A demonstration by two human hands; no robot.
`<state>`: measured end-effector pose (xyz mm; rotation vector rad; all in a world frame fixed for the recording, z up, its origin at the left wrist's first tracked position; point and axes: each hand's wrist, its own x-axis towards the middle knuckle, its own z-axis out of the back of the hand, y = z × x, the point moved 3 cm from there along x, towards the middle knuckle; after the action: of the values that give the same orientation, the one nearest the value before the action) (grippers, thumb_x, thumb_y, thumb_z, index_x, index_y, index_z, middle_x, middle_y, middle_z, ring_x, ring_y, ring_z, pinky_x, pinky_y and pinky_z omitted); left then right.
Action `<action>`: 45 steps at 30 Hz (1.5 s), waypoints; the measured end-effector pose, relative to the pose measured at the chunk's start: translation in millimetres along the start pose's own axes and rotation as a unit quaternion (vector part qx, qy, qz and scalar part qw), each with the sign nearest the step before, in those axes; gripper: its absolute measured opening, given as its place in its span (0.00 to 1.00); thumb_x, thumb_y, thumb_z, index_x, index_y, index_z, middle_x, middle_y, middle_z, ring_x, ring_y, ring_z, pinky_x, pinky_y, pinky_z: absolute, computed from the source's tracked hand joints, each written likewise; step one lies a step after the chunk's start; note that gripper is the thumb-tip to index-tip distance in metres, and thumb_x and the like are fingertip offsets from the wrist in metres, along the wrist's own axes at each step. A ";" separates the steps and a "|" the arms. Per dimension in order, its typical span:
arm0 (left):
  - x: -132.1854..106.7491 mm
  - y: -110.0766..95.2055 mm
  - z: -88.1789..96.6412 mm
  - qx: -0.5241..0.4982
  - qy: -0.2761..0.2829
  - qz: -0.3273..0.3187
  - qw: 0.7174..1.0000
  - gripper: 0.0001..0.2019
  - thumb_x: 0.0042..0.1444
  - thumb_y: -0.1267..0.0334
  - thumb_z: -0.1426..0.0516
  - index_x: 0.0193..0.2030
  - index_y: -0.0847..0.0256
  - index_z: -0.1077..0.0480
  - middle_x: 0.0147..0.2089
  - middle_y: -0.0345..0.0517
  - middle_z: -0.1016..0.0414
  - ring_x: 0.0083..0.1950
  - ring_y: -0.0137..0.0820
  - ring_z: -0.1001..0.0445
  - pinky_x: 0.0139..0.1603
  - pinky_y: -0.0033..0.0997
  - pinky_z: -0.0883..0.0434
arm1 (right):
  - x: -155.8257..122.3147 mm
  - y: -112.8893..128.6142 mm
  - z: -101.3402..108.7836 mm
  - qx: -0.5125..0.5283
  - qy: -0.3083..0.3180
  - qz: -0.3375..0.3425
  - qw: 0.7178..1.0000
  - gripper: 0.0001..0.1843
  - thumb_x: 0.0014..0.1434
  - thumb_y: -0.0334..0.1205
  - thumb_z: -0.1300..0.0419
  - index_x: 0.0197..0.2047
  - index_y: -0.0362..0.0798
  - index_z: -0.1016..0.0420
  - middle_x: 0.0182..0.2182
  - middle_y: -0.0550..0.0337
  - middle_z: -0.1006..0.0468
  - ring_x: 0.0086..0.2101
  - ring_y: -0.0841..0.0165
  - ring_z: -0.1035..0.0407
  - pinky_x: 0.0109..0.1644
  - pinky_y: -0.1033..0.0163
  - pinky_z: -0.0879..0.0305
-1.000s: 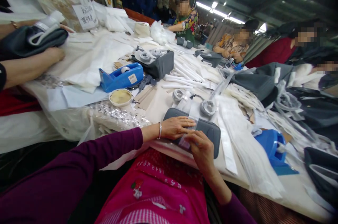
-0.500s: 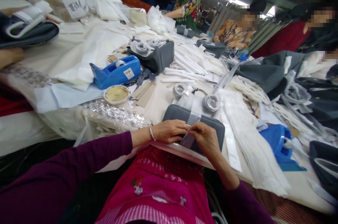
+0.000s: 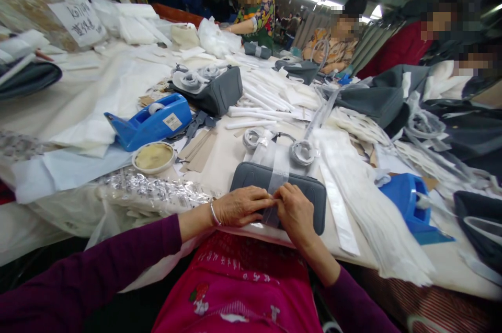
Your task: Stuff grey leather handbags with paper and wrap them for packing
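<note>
A flat grey pouch (image 3: 301, 186) lies at the near table edge in front of me. A clear tape strip (image 3: 279, 171) runs across its middle. My left hand (image 3: 241, 205) rests on the pouch's near left part, fingers closed toward the strip. My right hand (image 3: 295, 210) sits just right of it, fingertips pinched on the strip's near end. The two hands touch at the fingertips. Two rolled grey straps (image 3: 301, 152) lie just beyond the pouch.
A blue tape dispenser (image 3: 151, 120) and a small round dish (image 3: 153, 156) sit to the left, another blue dispenser (image 3: 408, 202) to the right. White paper strips (image 3: 368, 218), grey bags (image 3: 215, 93) and fabric cover the table. Other people work at the far side.
Both hands have drawn together on the tape strip at the pouch's near edge. The view has shifted to the right, so table items appear further left.
</note>
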<state>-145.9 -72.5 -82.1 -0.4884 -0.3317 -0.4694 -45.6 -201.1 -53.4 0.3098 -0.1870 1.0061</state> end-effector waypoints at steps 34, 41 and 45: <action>2.7 0.0 -3.2 0.192 -0.005 -0.064 0.979 0.30 0.60 0.76 0.54 0.67 0.50 0.46 0.66 0.36 0.38 0.66 0.31 0.38 0.62 0.36 0.33 | -91.6 -350.4 150.5 0.305 -0.128 -0.467 0.820 0.25 0.33 0.50 0.36 0.34 0.42 0.21 0.23 0.55 0.22 0.25 0.67 0.33 0.28 0.65 0.46; 5.5 -2.8 -1.4 0.165 0.010 -0.042 0.985 0.29 0.59 0.77 0.52 0.66 0.51 0.42 0.65 0.39 0.37 0.66 0.32 0.39 0.64 0.38 0.36 | -96.0 -349.2 161.5 0.344 -0.230 -0.456 0.788 0.23 0.31 0.45 0.34 0.32 0.44 0.26 0.20 0.60 0.26 0.21 0.73 0.40 0.26 0.65 0.49; 9.3 -8.3 0.1 0.144 -0.014 -0.045 0.988 0.27 0.61 0.76 0.54 0.65 0.52 0.41 0.65 0.39 0.35 0.66 0.31 0.38 0.66 0.36 0.39 | -132.0 -333.2 156.3 0.402 -0.256 -0.434 0.764 0.26 0.33 0.47 0.32 0.37 0.44 0.27 0.21 0.61 0.27 0.21 0.73 0.40 0.24 0.66 0.48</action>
<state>-142.3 -82.2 -75.1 -0.1986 -0.4427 -0.4935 167.0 -525.1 -1.6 1.3384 -0.0684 -0.0195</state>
